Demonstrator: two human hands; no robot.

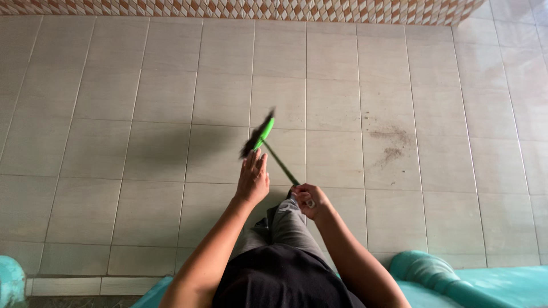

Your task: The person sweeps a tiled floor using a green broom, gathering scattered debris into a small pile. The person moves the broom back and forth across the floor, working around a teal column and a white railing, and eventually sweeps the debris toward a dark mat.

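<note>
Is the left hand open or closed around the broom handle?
Open: the left hand is spread flat, fingers extended, beside the broom; the right hand grips its handle.

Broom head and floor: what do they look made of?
The broom head looks like bright green moulded plastic with dark bristles, though blur hides detail. The floor looks like pale glazed ceramic tile: square grid of grout lines and a soft sheen, with a patch of dirt.

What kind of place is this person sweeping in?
Probably a home porch or veranda: a pale tiled floor, a patterned tile wall at the far edge and a teal railing. The right hand holds a green broom.
</note>
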